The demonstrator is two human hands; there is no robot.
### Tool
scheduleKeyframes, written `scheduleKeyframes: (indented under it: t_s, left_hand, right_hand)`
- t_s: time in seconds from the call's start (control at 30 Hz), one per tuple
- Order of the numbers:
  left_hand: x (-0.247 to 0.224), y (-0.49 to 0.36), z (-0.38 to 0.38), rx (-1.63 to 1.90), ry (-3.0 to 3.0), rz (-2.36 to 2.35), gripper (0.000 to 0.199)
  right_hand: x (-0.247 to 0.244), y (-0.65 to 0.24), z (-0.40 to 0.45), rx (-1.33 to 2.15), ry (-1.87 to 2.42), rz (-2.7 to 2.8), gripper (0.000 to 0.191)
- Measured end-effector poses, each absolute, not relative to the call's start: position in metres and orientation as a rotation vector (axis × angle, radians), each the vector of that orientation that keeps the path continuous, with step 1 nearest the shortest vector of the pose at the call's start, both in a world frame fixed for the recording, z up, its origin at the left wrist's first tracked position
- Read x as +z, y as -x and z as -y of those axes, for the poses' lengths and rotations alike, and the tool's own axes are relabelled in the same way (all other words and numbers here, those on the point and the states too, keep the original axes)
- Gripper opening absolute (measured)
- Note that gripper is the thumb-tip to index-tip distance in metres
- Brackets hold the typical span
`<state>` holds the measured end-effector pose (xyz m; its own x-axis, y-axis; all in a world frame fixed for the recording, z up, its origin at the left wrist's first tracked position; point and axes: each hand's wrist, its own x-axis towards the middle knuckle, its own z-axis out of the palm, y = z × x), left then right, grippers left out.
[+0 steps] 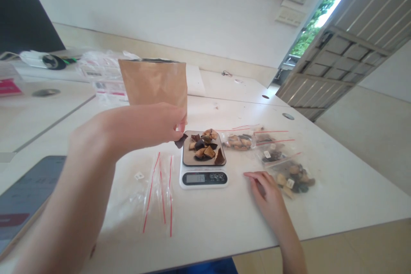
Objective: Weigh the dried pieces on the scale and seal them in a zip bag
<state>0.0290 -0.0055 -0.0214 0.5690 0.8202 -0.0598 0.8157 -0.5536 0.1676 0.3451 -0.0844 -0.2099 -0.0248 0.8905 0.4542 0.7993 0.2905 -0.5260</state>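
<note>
A thin, dark brown shell-like piece [181,141] is pinched between the thumb and fingers of my left hand [175,122], at the left edge of the scale's plate. The white digital kitchen scale [183,180] bears a loose heap of brown and tan broken pieces [205,145] on its square top. Its small display is lit, but the digits are blurred. Behind my left hand stands an upright brown paper pouch [154,81] with its top open. My right hand [265,188] rests on the table right of the scale, holding nothing, with index finger and thumb apart.
Filled clear zip bags [297,177] with red seals lie to the right of the scale. Flat zip bags [157,197] lie at its left. A tablet or phone [28,197] is at the left edge. Plastic packages [102,72] and a dark monitor [25,13] stand behind.
</note>
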Motion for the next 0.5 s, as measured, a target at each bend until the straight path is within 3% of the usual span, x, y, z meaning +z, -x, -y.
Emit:
scheduleKeyframes:
  t_s: [0.5]
  left_hand:
    - [-0.033, -0.03, 0.005, 0.147, -2.59, -1.366, 0.018]
  right_hand:
    - [-0.209, -0.344, 0.084, 0.164, 1.531, 1.854, 0.023]
